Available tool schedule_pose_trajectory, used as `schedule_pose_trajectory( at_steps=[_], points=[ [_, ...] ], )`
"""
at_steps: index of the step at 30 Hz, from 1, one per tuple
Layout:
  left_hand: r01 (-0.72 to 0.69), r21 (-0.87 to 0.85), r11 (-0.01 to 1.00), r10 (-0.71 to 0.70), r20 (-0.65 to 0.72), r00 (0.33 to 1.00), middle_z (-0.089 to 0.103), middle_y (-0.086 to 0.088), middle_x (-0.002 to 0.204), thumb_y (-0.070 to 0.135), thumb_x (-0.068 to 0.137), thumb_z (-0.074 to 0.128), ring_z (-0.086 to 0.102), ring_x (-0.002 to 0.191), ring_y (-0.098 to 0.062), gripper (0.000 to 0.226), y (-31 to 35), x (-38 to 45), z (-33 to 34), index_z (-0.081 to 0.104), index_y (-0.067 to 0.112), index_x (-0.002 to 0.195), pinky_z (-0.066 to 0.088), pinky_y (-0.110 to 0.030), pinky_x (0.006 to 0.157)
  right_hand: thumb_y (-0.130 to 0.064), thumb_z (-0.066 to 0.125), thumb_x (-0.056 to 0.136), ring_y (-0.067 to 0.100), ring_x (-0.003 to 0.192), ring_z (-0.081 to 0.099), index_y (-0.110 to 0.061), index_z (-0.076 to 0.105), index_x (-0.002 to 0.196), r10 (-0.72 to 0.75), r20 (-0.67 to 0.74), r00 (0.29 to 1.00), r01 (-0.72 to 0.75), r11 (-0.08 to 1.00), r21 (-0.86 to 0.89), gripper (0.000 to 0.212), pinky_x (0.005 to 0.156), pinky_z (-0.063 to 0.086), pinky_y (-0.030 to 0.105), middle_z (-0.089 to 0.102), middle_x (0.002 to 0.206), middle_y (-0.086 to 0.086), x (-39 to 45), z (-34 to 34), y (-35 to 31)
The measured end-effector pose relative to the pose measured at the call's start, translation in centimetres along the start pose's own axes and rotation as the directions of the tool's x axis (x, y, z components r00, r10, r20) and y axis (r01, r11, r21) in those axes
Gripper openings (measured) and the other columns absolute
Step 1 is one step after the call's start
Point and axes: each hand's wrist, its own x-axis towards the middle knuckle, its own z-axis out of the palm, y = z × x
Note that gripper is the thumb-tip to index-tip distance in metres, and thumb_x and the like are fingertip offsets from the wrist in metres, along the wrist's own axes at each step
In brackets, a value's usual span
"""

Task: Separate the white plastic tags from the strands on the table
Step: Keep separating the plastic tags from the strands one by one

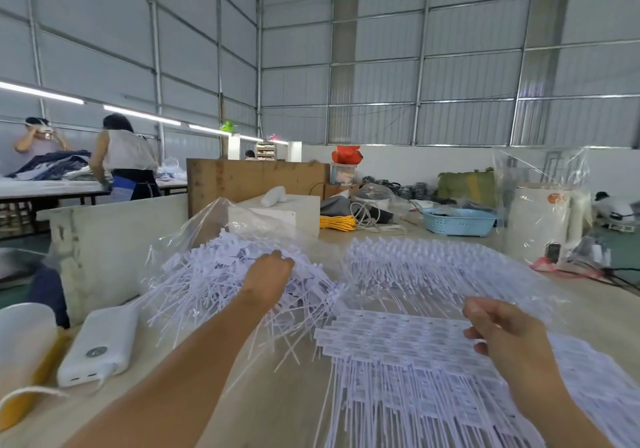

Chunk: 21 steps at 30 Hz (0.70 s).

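The worktop [284, 409] carries three lots of tags. Farthest right is a flat sheet [433, 267] with its strands still joined in rows. Just in front of me lies another joined mat [398, 347], label ends laid like tiles. To the left is the loose pile [214, 274], spilling out of a clear bag [204, 219].

My left hand [268, 279] is down on top of the pile, fingers [284, 260] curled into it; whether they pinch a tag I cannot tell, since the heap hides the tips. My right hand [505, 333] is at the mat's right edge, fingers loosely bent, seemingly holding nothing (it is blurred, so I won't swear to it).

To do this well, I reckon I should let go cleanly on the left and keep that heap from sliding toward the power bank [100, 343]. Then I should pin the mat flat with one hand and peel a single tag off the edge row, pulling along its strand rather than across, so the neighbours don't snag or tear.
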Motion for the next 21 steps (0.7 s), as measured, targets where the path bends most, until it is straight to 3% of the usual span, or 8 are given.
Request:
schedule_pose_trajectory(
  at_steps=[4, 8, 12, 15, 17, 18, 20, 21],
  points=[
    [-0.035, 0.062, 0.997, 0.032, 0.054, 0.998, 0.041, -0.017, 0.129, -0.007, 0.088, 0.05, 0.044, 0.121, -0.029, 0.036, 1.8, 1.3, 0.0, 0.055, 0.003, 0.122, 0.048, -0.034, 0.09, -0.012, 0.061, 0.089, 0.023, 0.065, 0.061, -0.015, 0.067, 0.086, -0.022, 0.012, 1.0, 0.022, 1.0, -0.016, 0.007, 0.056, 0.046, 0.03, 0.067, 0.089, 0.006, -0.2, 0.1, -0.1],
    [0.021, 0.071, 0.997, -0.033, 0.172, 0.985, 0.032, -0.017, 0.136, 0.001, 0.091, 0.051, 0.033, 0.128, -0.03, 0.034, 2.7, 1.7, 0.6, 0.054, 0.003, 0.124, 0.046, -0.036, 0.098, -0.012, 0.061, 0.089, 0.023, 0.062, 0.06, -0.009, 0.068, 0.093, -0.005, 0.013, 1.0, 0.006, 0.999, -0.036, 0.008, 0.055, 0.045, 0.029, 0.068, 0.088, 0.009, -0.1, 0.1, 0.0],
    [-0.039, 0.205, 0.978, -0.018, 0.27, 0.963, 0.031, -0.018, 0.14, 0.02, 0.095, 0.043, 0.027, 0.131, -0.033, 0.038, 3.6, 1.5, -0.2, 0.05, 0.006, 0.129, 0.031, -0.043, 0.107, -0.011, 0.06, 0.09, 0.021, 0.063, 0.06, -0.01, 0.067, 0.095, 0.006, 0.023, 1.0, -0.005, 0.999, -0.038, 0.009, 0.056, 0.045, 0.029, 0.068, 0.088, 0.009, -0.4, 0.2, -0.3],
    [-0.03, 0.246, 0.969, -0.022, 0.205, 0.978, 0.036, -0.014, 0.138, 0.02, 0.094, 0.043, 0.029, 0.13, -0.031, 0.037, 5.5, 0.9, -3.1, 0.05, 0.011, 0.129, 0.026, -0.048, 0.106, -0.011, 0.059, 0.091, 0.017, 0.062, 0.06, -0.01, 0.068, 0.095, -0.014, 0.011, 1.0, 0.015, 0.997, -0.072, 0.01, 0.056, 0.044, 0.025, 0.067, 0.089, 0.007, -0.5, 0.4, -0.3],
    [-0.049, 0.136, 0.99, 0.039, 0.072, 0.997, 0.048, -0.011, 0.126, 0.016, 0.092, 0.046, 0.041, 0.12, -0.029, 0.031, 7.2, -0.1, -4.9, 0.056, 0.013, 0.122, 0.034, -0.043, 0.1, -0.011, 0.059, 0.09, 0.015, 0.064, 0.06, -0.008, 0.068, 0.093, -0.035, 0.009, 0.999, 0.035, 0.991, -0.128, 0.01, 0.054, 0.044, 0.019, 0.066, 0.089, 0.008, -0.5, 0.3, -0.1],
    [-0.097, -0.004, 0.995, 0.097, 0.044, 0.994, 0.053, -0.009, 0.121, 0.013, 0.091, 0.048, 0.047, 0.114, -0.027, 0.029, 8.0, -0.7, -5.5, 0.059, 0.014, 0.118, 0.038, -0.04, 0.095, -0.011, 0.06, 0.09, 0.016, 0.067, 0.06, -0.008, 0.068, 0.089, -0.044, 0.016, 0.999, 0.046, 0.986, -0.158, 0.008, 0.056, 0.045, 0.018, 0.066, 0.087, 0.007, -0.5, 0.2, 0.0],
    [-0.179, -0.379, 0.908, 0.257, 0.164, 0.953, 0.061, -0.005, 0.117, 0.013, 0.093, 0.05, 0.056, 0.104, -0.022, 0.025, 9.4, -2.2, -6.1, 0.065, 0.013, 0.113, 0.045, -0.032, 0.087, -0.008, 0.061, 0.088, 0.021, 0.077, 0.06, -0.013, 0.066, 0.08, -0.05, 0.042, 0.998, 0.059, 0.972, -0.229, 0.011, 0.07, 0.049, 0.027, 0.064, 0.083, 0.004, -0.5, -0.1, 0.3],
    [-0.19, -0.488, 0.852, 0.35, 0.261, 0.9, 0.064, -0.004, 0.116, 0.019, 0.094, 0.053, 0.059, 0.1, -0.019, 0.023, 9.9, -2.9, -6.1, 0.067, 0.011, 0.111, 0.047, -0.029, 0.084, -0.008, 0.062, 0.088, 0.023, 0.082, 0.06, -0.012, 0.065, 0.078, -0.046, 0.059, 0.997, 0.061, 0.958, -0.279, 0.011, 0.077, 0.048, 0.032, 0.064, 0.083, 0.003, -0.4, -0.3, 0.6]
  ],
)
